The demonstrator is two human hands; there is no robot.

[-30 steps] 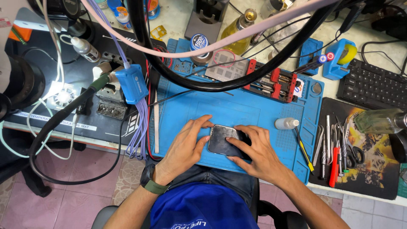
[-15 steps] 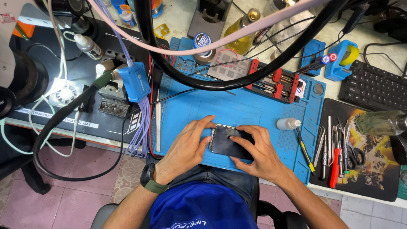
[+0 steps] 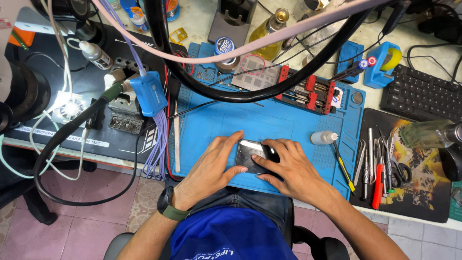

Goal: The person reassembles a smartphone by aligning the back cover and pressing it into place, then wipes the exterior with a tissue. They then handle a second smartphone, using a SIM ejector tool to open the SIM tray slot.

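Observation:
A dark smartphone (image 3: 253, 155) lies flat near the front edge of a blue repair mat (image 3: 269, 120). My left hand (image 3: 211, 166) rests on its left side, fingers spread over the top and bottom edges. My right hand (image 3: 288, 166) covers its right side, thumb and fingers pressing on the phone. Both hands hold the phone between them against the mat. A dark watch with a green strap sits on my left wrist (image 3: 168, 204).
A small white bottle (image 3: 323, 138) and a yellow-tipped tool lie right of the phone. Tweezers, screwdrivers and scissors (image 3: 380, 163) lie on a dark mat. A red-and-black fixture (image 3: 308, 91) sits at the mat's back. Thick black cables (image 3: 216, 91) arch overhead. A keyboard (image 3: 423, 96) is far right.
Both hands have shifted slightly on the phone, which stays in about the same spot on the mat.

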